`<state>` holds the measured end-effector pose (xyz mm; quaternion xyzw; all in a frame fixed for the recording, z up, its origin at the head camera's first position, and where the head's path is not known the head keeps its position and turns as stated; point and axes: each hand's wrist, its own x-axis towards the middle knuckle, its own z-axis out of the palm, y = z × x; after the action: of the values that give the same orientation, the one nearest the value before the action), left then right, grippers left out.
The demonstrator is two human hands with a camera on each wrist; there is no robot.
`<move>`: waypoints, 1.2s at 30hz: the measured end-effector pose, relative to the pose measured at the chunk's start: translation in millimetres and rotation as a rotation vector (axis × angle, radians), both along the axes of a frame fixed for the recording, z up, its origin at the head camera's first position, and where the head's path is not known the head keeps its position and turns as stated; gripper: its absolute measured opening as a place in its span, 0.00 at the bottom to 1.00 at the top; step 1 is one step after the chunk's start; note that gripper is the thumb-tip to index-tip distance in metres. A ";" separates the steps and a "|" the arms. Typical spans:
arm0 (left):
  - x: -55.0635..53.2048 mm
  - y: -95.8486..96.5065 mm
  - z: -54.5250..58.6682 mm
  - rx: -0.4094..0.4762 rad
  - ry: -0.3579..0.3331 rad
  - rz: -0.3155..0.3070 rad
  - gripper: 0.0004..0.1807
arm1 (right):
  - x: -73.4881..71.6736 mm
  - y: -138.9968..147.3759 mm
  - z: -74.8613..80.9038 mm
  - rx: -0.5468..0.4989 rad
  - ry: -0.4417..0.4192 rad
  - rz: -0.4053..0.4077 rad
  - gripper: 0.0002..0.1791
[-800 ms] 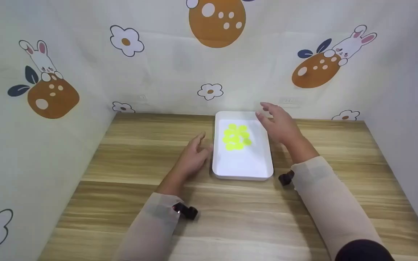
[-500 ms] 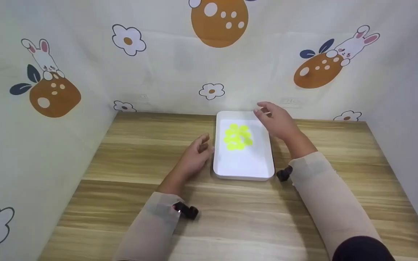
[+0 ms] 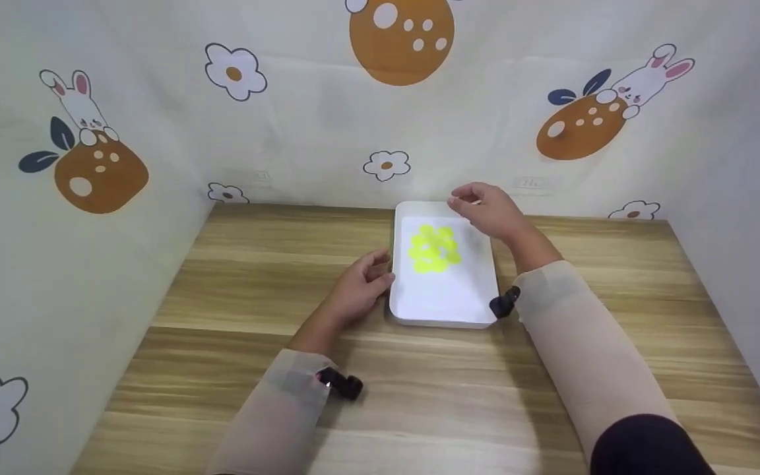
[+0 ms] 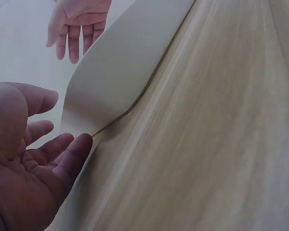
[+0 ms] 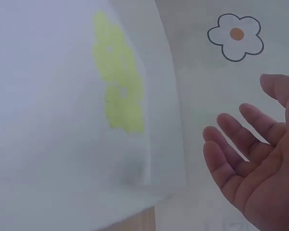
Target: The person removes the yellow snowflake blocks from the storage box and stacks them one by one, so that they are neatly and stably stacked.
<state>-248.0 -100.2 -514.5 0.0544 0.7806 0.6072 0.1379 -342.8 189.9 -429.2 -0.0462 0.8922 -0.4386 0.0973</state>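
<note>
A white rectangular tray (image 3: 443, 300) lies on the table, with a cluster of bright yellow-green round pieces (image 3: 434, 249) in its far half. Along the tray's left side is my left hand (image 3: 358, 288), fingers loosely bent and fingertips at the wall. In the left wrist view those fingertips meet the tray's lower edge (image 4: 111, 121); whether they press on it I cannot tell. My right hand (image 3: 492, 212) hovers by the far right corner, fingers slightly curved. The right wrist view shows this hand (image 5: 260, 159) apart from the tray wall, with nothing in its fingers.
The wood-grain table (image 3: 248, 277) surrounds the tray. A pale cloth backdrop (image 3: 314, 119) with rabbit, fruit and flower prints rises close behind the tray's far end. Small black cameras sit at both wrists, the right one (image 3: 504, 303) beside the tray's near right corner.
My right hand has moved left toward the tray's far edge, and its wrist has come closer to the tray. The left hand has shifted slightly right, up to the tray's side.
</note>
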 end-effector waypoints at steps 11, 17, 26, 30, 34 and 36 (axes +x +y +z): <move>-0.5 3.4 -2.1 0.073 -0.008 -0.030 0.32 | -17.4 -2.6 -14.1 -0.177 -0.084 -0.021 0.25; -2.0 3.7 -5.1 0.049 -0.003 -0.040 0.32 | -23.2 -2.3 -24.6 -0.176 -0.141 -0.069 0.24; -2.6 -0.2 -7.9 0.101 -0.007 -0.047 0.31 | -32.1 -7.4 -38.0 -0.101 -0.130 -0.088 0.23; -2.0 -0.6 -9.3 0.127 -0.016 -0.050 0.32 | -32.5 -9.8 -42.2 -0.046 -0.112 -0.060 0.22; -1.7 -0.2 -9.0 0.152 -0.022 -0.053 0.33 | -31.9 -10.7 -44.8 0.006 -0.104 -0.033 0.22; -1.8 -0.2 -8.5 0.154 -0.022 -0.052 0.33 | -32.2 -11.1 -45.9 0.032 -0.096 -0.023 0.22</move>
<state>-249.7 -100.4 -523.0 0.0783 0.7285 0.6621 0.1576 -375.0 178.8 -475.1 -0.0133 0.8939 -0.4270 0.1357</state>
